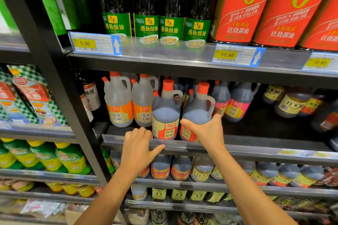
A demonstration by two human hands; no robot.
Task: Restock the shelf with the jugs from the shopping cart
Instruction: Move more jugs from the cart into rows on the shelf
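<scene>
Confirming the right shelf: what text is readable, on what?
"5.50": left price tag
"10.90": middle price tag
"千禾", "蒸鱼豉油": green-labelled bottles
"0", "红烧酱油": red bottles
"糯米白醋": clear jugs
"特酿陈醋": dark jug beside held jug, right hand
"特酿香醋": pink-labelled jug
Blurred: tags on shelf rail that left hand grips

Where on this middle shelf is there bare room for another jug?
Bare shelf floor lies right of the jug the right hand grips, before the pink-label jugs. Leftward it is crowded: red-label jug and white jugs packed, left hand gripping the shelf rail.
</scene>
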